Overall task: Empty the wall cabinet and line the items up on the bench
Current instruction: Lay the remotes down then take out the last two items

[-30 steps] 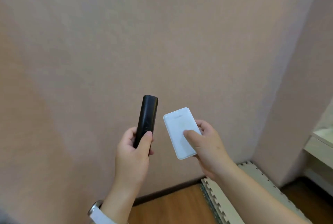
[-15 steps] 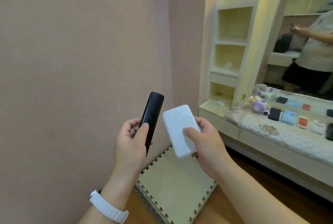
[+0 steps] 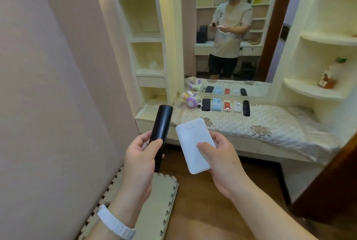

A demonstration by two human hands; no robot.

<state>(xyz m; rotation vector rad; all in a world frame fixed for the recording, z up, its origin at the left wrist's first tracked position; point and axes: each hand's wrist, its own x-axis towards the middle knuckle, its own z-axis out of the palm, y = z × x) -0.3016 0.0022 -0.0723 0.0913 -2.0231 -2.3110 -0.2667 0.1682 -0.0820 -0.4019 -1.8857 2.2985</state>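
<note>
My left hand (image 3: pixel 141 160) grips a black, slim, remote-like device (image 3: pixel 160 123), held upright. My right hand (image 3: pixel 222 156) holds a flat white rectangular device (image 3: pixel 193 143), thumb on its face. Ahead stands the bench (image 3: pixel 260 127), covered with a quilted white cloth. On it, in a row by the mirror, lie a purple toy (image 3: pixel 191 100), a black device (image 3: pixel 206 104), a blue box (image 3: pixel 216 104), a red-and-white item (image 3: pixel 227 105), a white item (image 3: pixel 237 106) and a black remote (image 3: pixel 246 108). Both hands are well short of the bench.
A large mirror (image 3: pixel 228 31) behind the bench reflects a person. Cream shelves (image 3: pixel 144 46) stand at its left; curved shelves at the right carry a bottle (image 3: pixel 328 77). A foam mat (image 3: pixel 154 201) lies on the wood floor. A pink wall (image 3: pixel 48 85) is at my left.
The view has swung right from the bare pink wall to the bench and mirror. Both hands keep the same hold on their items.
</note>
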